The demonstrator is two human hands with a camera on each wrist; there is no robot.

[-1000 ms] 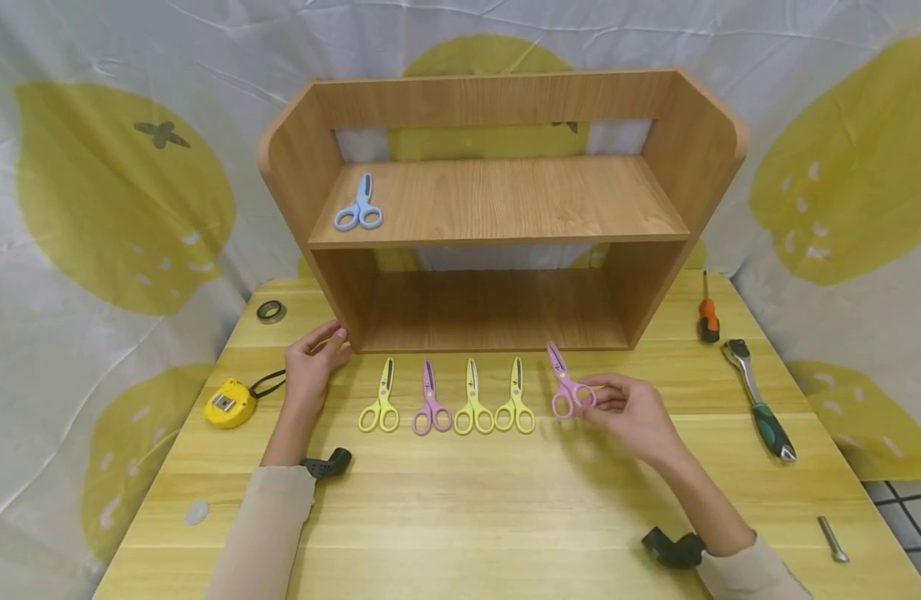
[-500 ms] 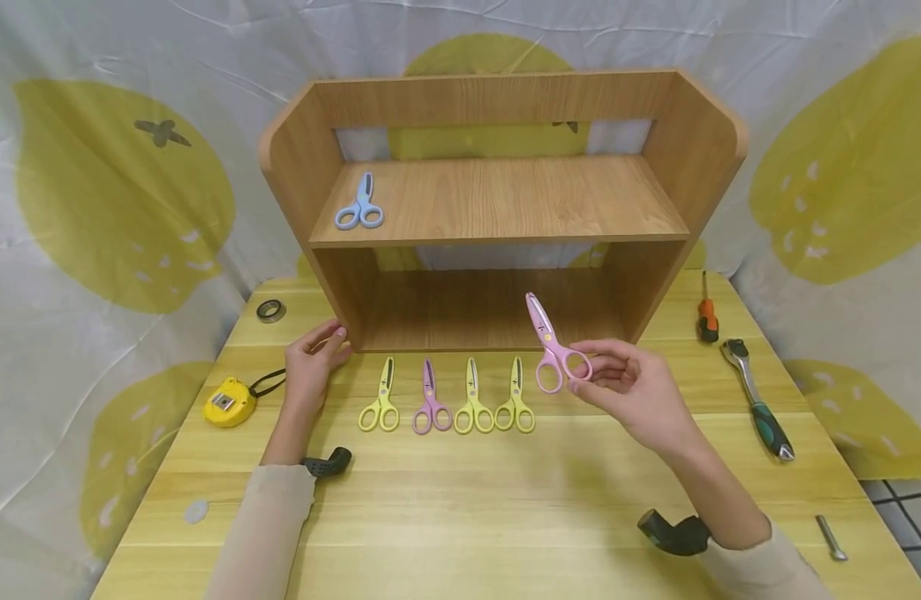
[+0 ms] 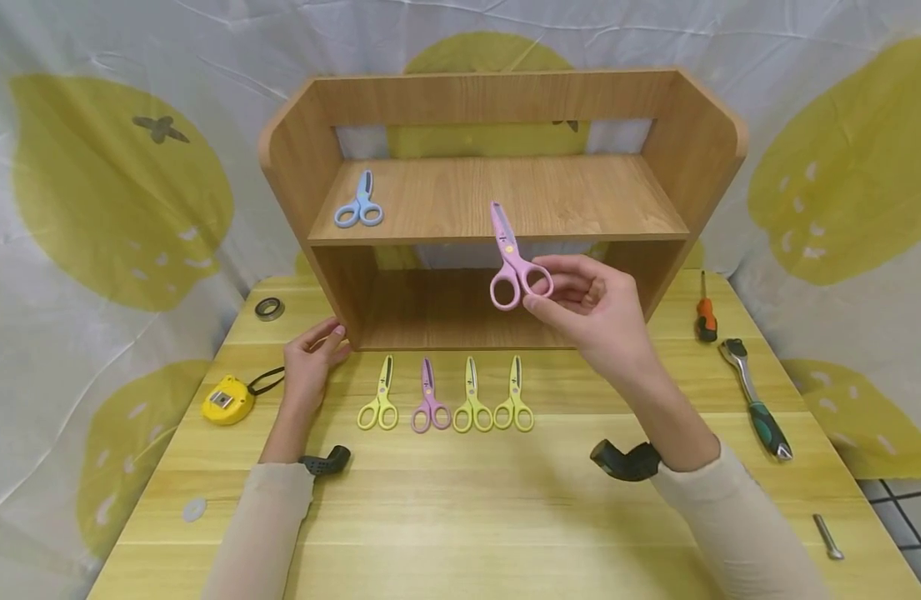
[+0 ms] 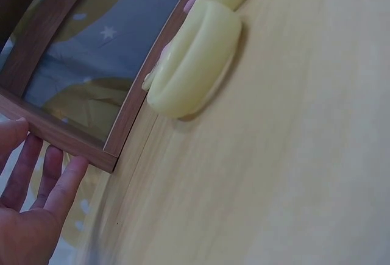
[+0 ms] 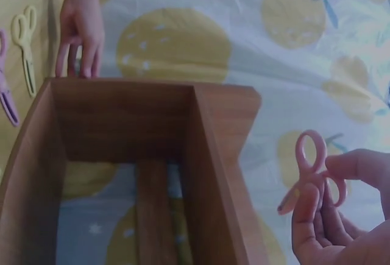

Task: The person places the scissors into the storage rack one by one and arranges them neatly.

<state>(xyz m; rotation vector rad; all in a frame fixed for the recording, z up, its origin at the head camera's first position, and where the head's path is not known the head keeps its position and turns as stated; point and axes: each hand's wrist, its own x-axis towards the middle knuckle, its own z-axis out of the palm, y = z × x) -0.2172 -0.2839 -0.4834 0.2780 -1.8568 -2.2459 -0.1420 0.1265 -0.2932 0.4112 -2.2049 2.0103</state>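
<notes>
My right hand pinches a pair of pink scissors by one handle loop, between thumb and fingers. The scissors are in the air before the upper board of the wooden shelf, blades pointing up. In the right wrist view, the held scissors appear beside the shelf's upper part. My left hand touches the shelf's lower left side with fairly straight fingertips, also seen in the left wrist view. Blue scissors lie at the left of the upper board. Yellow scissors and purple scissors lie in a row before the shelf with more yellow pairs.
On the left of the table are a black ring, a yellow tape measure and a pale disc. An orange screwdriver, a ratchet wrench and a bolt lie on the right.
My right hand has lifted the pink scissors from near the table, up and leftward, to the height of the upper board in view. My left hand stays against the shelf.
</notes>
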